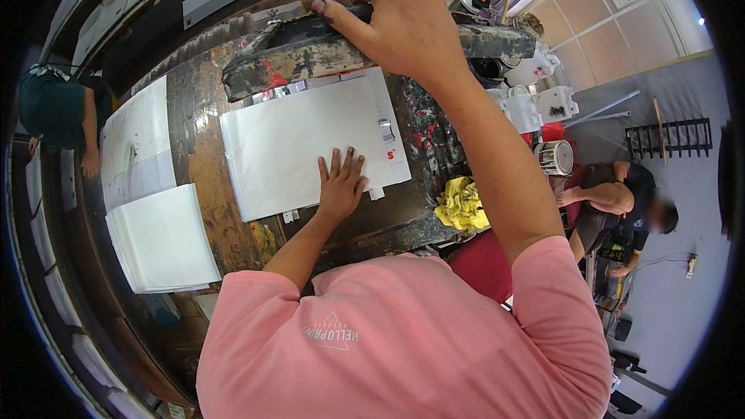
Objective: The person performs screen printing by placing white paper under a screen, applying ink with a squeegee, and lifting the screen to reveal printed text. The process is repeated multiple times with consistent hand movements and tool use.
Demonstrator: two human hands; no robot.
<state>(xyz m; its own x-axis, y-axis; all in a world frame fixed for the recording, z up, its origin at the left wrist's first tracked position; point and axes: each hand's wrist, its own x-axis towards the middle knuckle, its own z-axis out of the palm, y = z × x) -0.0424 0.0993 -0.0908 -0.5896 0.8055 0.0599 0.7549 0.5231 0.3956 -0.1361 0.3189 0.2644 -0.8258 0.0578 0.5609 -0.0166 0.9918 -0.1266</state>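
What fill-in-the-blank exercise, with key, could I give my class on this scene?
1. The person's left hand lies on paper coloured ____.
2. The person's ____ reaches to the paint-stained beam.
3. The crumpled bundle near the other forearm is coloured ____.
4. Another paper stack lies on the person's ____ side.

Missing words: white; right hand; yellow; left.

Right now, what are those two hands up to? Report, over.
Left hand: spread on white paper. Right hand: on paint-stained wooden beam. Crumpled yellow bundle: right of the paper, clear of it.
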